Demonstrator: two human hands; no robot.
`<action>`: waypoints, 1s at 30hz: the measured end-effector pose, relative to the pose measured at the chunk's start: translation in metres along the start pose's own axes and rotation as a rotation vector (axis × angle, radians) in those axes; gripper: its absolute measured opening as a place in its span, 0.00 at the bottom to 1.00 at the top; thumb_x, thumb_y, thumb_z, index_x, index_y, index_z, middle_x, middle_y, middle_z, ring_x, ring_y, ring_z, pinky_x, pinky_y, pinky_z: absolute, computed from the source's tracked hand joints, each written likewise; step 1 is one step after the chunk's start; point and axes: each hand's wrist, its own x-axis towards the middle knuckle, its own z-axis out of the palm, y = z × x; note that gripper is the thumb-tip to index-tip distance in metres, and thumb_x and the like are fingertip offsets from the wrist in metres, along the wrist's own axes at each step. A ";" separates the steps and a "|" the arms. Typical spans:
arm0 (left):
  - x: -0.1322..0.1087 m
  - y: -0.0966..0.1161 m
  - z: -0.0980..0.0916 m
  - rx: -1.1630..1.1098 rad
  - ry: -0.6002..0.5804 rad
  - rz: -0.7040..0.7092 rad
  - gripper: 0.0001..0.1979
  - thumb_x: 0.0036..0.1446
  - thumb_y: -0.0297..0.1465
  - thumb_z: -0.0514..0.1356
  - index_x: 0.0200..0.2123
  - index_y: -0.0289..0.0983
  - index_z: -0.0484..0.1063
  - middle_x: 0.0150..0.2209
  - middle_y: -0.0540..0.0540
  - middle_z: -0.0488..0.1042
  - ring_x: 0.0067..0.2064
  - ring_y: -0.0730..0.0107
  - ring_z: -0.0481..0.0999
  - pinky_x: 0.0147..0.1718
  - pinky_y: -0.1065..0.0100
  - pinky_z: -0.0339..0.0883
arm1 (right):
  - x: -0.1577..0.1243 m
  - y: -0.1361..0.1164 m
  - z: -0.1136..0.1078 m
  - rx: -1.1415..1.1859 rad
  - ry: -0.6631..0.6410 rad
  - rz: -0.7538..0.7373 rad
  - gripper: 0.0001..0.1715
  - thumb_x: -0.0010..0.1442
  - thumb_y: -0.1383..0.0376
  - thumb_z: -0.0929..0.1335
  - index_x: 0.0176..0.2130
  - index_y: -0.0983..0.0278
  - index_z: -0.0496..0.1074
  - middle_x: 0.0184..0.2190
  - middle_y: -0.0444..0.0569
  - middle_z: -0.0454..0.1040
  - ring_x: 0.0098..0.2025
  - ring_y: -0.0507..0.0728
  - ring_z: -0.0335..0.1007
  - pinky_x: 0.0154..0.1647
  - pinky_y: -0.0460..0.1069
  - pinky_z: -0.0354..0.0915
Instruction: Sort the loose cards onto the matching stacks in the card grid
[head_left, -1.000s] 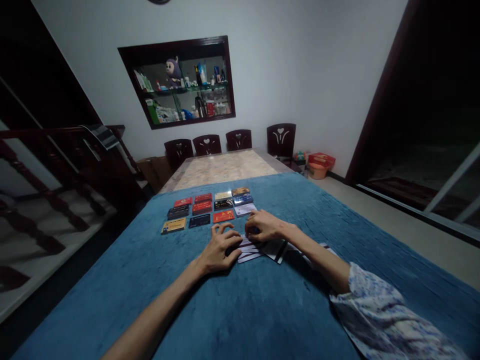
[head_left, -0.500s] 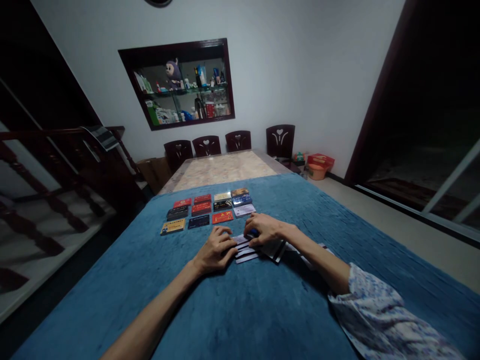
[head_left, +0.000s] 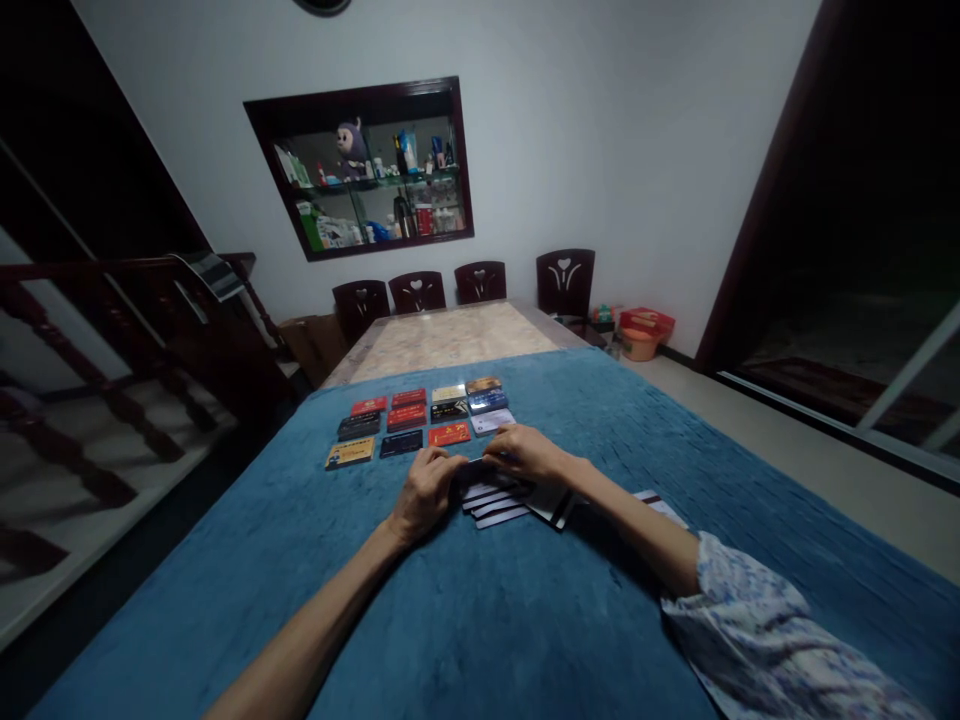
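Between my left hand (head_left: 426, 492) and my right hand (head_left: 525, 453) a thin card (head_left: 475, 462) is held edge-on, pinched at both ends. Just below it, white cards with dark stripes (head_left: 501, 517) lie fanned on the blue cloth. A further striped card (head_left: 553, 502) lies tilted under my right hand. Beyond the hands, small stacks of cards stand in rows, among them a yellow one (head_left: 350, 452), a dark one (head_left: 401, 443), a red one (head_left: 448, 434) and a white one (head_left: 491, 421).
The blue cloth (head_left: 247, 560) covers the near part of a long table (head_left: 450, 336). More white cards (head_left: 660, 507) lie beyond my right forearm. Dark chairs (head_left: 565, 283) stand at the far end, and a wooden railing (head_left: 112, 265) is on the left.
Both hands have lifted slightly from the fanned cards. A card is now held edge-on between them, and more of the fan shows below.
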 end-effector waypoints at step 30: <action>0.008 -0.005 0.009 0.105 -0.123 -0.366 0.18 0.56 0.24 0.55 0.52 0.37 0.66 0.47 0.41 0.74 0.48 0.56 0.70 0.48 0.55 0.63 | 0.001 -0.028 0.001 -0.250 -0.056 0.225 0.36 0.63 0.65 0.66 0.67 0.63 0.56 0.54 0.58 0.71 0.56 0.64 0.61 0.51 0.56 0.59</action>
